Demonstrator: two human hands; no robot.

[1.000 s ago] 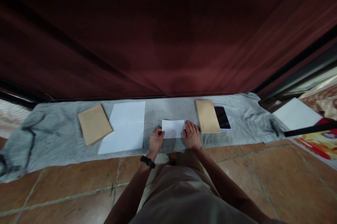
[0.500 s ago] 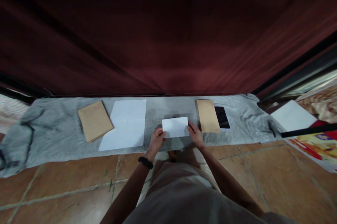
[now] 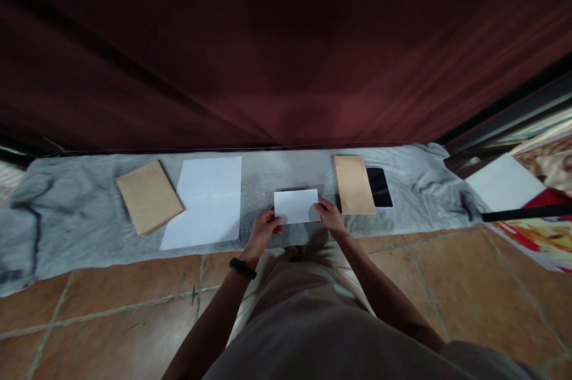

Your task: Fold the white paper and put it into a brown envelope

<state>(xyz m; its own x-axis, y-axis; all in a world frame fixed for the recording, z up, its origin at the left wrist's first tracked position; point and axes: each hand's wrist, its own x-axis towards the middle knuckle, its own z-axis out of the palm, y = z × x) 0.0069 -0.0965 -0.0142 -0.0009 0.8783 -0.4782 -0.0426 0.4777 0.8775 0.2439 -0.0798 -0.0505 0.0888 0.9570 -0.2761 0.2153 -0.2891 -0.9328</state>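
Folded white paper [image 3: 296, 205] | we judge it light, limp, crease-prone | left hand [image 3: 263, 232] and right hand [image 3: 331, 217] pinch its short edges | best held there.

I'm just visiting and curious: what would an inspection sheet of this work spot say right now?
Surface: grey cloth spread over a tiled floor.
Job's things: small folded white paper, lifted slightly off the cloth.
Clutter: brown envelope, large white sheet, second brown envelope, dark phone.
Grips: left hand and right hand each pinch one side of the folded paper.
Cables: nothing seen.
Surroundings: dark red curtain behind; another white sheet and printed material at right.
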